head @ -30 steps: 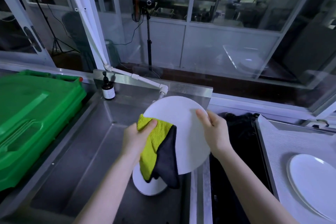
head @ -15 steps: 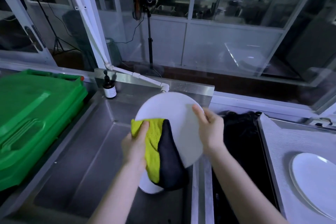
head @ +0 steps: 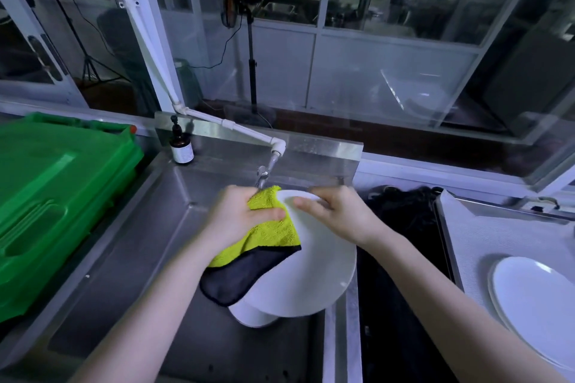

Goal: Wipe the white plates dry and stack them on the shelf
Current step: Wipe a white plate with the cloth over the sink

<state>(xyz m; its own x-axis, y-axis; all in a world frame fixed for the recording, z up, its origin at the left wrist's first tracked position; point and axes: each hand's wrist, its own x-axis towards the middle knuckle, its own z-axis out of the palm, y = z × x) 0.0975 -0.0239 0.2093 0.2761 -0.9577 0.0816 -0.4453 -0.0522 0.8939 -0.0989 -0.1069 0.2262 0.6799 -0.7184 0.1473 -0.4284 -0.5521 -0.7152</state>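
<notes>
Commercial kitchen wash area: stainless sink [head: 130,246] w/ tap [head: 264,174], steel worktop [head: 466,246], green crate [head: 56,190], glass partitions [head: 389,25].

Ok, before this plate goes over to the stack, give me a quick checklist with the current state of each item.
1. Right hand grip on the white plate: ok, fingers and thumb pinch its top rim.
2. Left hand on the yellow and black cloth: ok, it presses the cloth to the plate's upper left edge.
3. Plate dry: cannot tell, too blurred to see drops.
4. Tap off: ok, no stream visible.
5. Landing spot: ok, the stacked plates on the right counter have a bare top.
6. Sink emptied: not ok, another white dish lies under the held plate.
</notes>
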